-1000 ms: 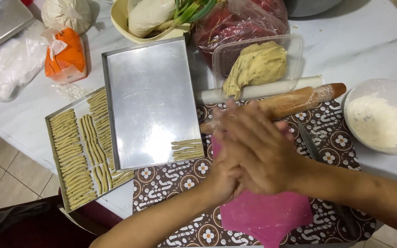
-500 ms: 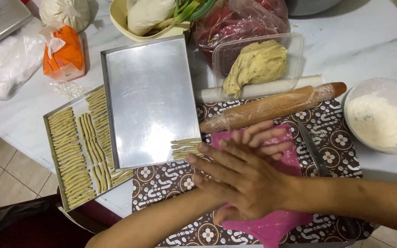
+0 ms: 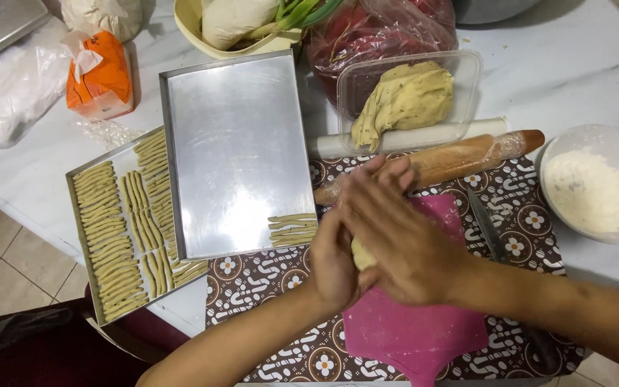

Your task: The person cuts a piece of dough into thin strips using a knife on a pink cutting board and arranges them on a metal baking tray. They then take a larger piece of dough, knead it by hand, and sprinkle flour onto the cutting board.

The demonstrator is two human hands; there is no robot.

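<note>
Your left hand [image 3: 334, 261] and right hand [image 3: 402, 240] are pressed palm to palm in the middle of the frame, closed around a small lump of dough [image 3: 362, 256] that shows pale between them. Only its lower edge peeks out; the rest is hidden by your fingers. The hands hover over a pink mat [image 3: 417, 333] lying on a patterned cloth [image 3: 266, 276]. Just above your fingertips lies a wooden rolling pin [image 3: 460, 158], tilted. Left of your hands, an empty metal tray [image 3: 234, 150] holds a few dough strips [image 3: 293, 228] at its lower right corner. Farther left, a second tray [image 3: 80, 251] is filled with rows of strips. A clear tub of dough [image 3: 404, 97] sits at upper centre, and a bowl of flour [image 3: 592, 188] at the right edge.
</note>
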